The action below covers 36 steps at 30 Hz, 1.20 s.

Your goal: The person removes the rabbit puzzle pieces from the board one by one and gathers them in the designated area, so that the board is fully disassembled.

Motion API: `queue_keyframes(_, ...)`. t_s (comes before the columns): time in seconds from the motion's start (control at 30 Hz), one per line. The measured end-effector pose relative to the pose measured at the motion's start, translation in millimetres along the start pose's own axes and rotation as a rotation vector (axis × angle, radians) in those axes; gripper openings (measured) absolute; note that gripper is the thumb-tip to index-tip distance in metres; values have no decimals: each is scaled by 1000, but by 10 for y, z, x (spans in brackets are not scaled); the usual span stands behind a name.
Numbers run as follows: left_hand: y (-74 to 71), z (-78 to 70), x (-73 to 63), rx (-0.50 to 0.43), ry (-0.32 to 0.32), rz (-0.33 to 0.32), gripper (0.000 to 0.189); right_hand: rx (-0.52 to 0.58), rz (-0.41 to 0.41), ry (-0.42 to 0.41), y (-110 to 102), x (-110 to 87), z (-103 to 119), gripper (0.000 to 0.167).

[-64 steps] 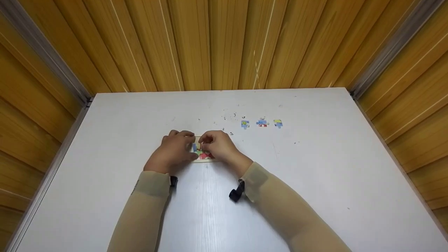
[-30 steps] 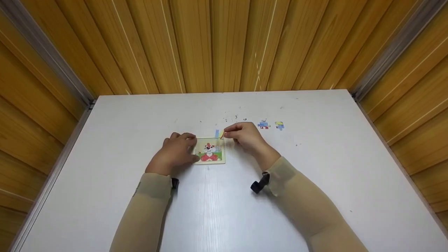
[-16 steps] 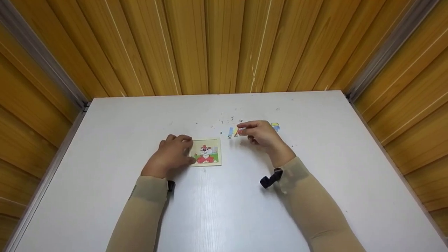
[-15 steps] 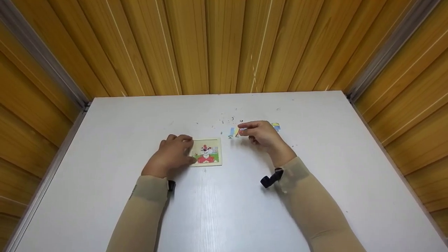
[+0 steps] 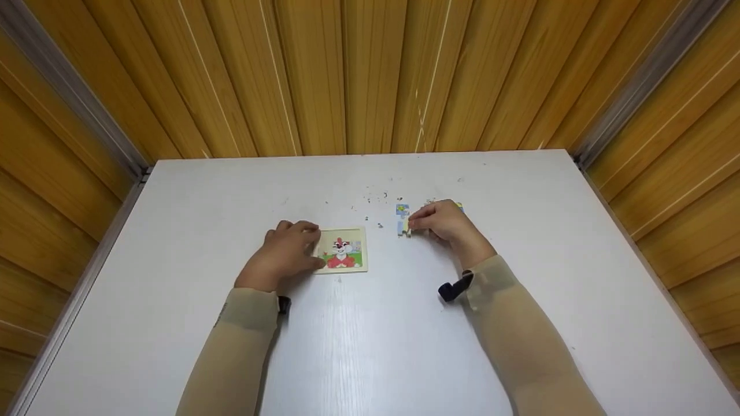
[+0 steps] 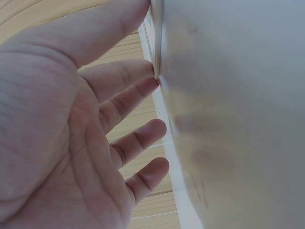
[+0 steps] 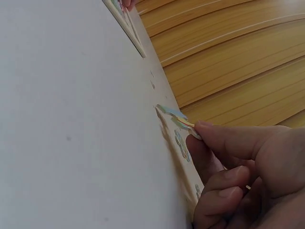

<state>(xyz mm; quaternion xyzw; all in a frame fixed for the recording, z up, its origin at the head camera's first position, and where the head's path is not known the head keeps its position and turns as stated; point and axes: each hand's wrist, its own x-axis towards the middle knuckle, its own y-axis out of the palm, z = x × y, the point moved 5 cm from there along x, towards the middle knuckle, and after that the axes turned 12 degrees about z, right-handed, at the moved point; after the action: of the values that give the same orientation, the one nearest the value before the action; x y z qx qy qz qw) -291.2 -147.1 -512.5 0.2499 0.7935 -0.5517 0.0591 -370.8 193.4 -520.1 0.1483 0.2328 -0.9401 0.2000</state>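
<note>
A small puzzle board [image 5: 342, 269] with a pale frame and a red-and-white cartoon animal lies on the white table. My left hand [image 5: 283, 254] holds its left side, fingers at the far part and thumb at the near part. In the left wrist view, the thumb and index finger touch the board's edge while the other fingers stay apart. To the board's right, my right hand [image 5: 445, 225] pinches a blue-and-yellow puzzle piece [image 7: 174, 113] between thumb and index finger, tilted just above the table. A loose blue puzzle piece [image 5: 402, 208] lies just beyond the held one.
Another loose puzzle piece [image 5: 459, 205] with yellow on it shows behind the right hand, which partly hides it. Small dark marks [image 5: 378, 196] dot the table [image 5: 260, 185]. Wood-patterned walls [image 5: 370, 75] enclose the far side and both flanks.
My right hand left the board with the pinched piece and moved right, over to the loose pieces, uncovering the board's picture. The left hand stayed on the board's left side.
</note>
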Motion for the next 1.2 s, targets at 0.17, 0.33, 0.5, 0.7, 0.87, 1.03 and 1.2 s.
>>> queue_keyframes(0.17, -4, 14, -5, -5, -4, -1, 73, -121, -39, 16, -11, -16, 50, 16)
queue_keyframes(0.33, -7, 19, 1, -15, -7, 0, 74, -217, -28, 27, 24, -6, 101, 13)
queue_keyframes(0.5, 2, 29, 9, -15, -12, 1, 74, -262, -26, 29, 45, -4, 106, 14)
queue_keyframes(0.7, -15, 9, -7, -7, 1, -5, 72, -260, -44, 5, 30, -11, 110, 20)
queue_keyframes(0.87, -19, 22, 4, 1, 7, -13, 72, -240, -98, -23, 17, -21, 155, 24)
queue_keyframes(1.03, 21, 34, 0, -13, -12, -9, 72, -249, -109, -108, 140, -80, 320, 23)
queue_keyframes(1.2, 56, 21, 4, -42, -21, -4, 72, -197, -23, -185, 413, -191, 556, 21)
